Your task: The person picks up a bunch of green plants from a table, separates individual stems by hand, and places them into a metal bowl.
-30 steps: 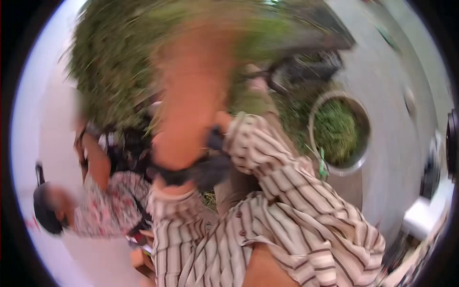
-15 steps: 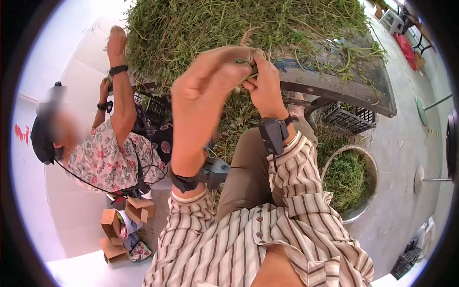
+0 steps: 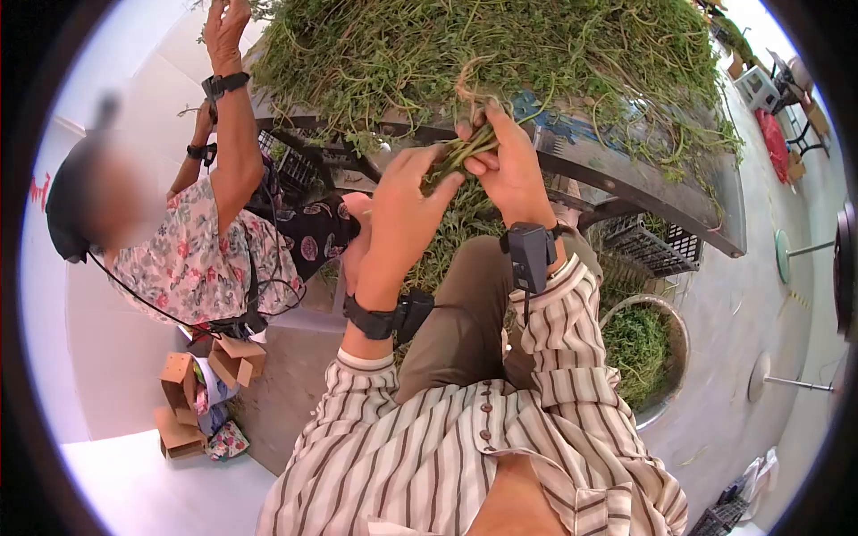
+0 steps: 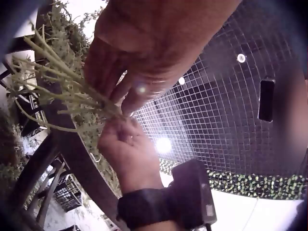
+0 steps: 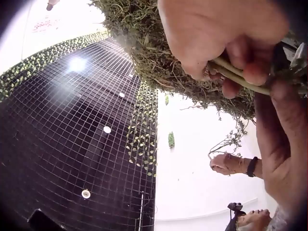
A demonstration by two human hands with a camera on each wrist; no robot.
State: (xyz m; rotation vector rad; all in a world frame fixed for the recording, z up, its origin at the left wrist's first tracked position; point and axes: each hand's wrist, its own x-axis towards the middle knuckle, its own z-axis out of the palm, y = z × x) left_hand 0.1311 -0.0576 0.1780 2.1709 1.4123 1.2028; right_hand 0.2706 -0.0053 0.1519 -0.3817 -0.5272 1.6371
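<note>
In the head view, a small bunch of green plant stems (image 3: 475, 147) slants between both hands just in front of the table edge. My right hand (image 3: 514, 174) pinches its upper end between thumb and fingers. Lower on the same bunch, my left hand (image 3: 407, 205) curls thumb and fingers around the stems. From the left wrist view, loose stems (image 4: 62, 86) fan out beside the left hand (image 4: 144, 48), with the right hand (image 4: 130, 149) gripping the gathered end. The right wrist view has thick stems (image 5: 236, 74) under the right hand's fingers.
A broad heap of leafy stems (image 3: 429, 62) covers the dark table (image 3: 643, 196). Below right stands a round tub (image 3: 684, 348) of greens, near a black crate (image 3: 657, 241). Another person (image 3: 206, 241) works at the left, close to open cardboard boxes (image 3: 179, 393).
The blurred forward reach has ended. Both hands have met at the bunch, and the left hand has dropped lower along it, so more stems show. The other person's raised hand has moved higher.
</note>
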